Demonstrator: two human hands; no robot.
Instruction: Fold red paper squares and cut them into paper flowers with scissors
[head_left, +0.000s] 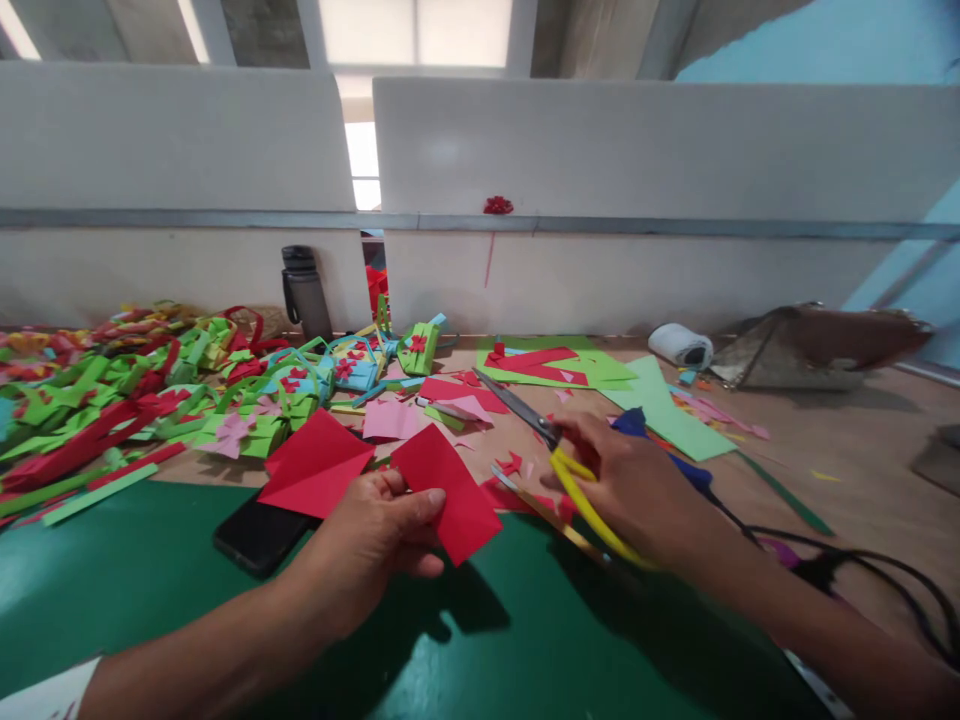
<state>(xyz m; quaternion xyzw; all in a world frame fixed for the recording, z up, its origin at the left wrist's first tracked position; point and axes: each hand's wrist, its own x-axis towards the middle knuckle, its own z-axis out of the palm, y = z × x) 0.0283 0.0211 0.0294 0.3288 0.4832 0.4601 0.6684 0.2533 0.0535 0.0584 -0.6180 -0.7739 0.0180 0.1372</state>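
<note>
The left hand point(375, 535) pinches a corner of the red paper point(444, 490), fingers closed, keeping the sheet free above the table point(847, 440). The right hand's point(637, 490) fingers curl through the scissors' point(525, 412) handles, blades parted just beside it.

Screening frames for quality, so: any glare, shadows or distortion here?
Head view: the window is blown out white; the left hand with its red paper and the right hand with scissors cast dark shadows on the green mat; the wide lens skews the partition.
</note>
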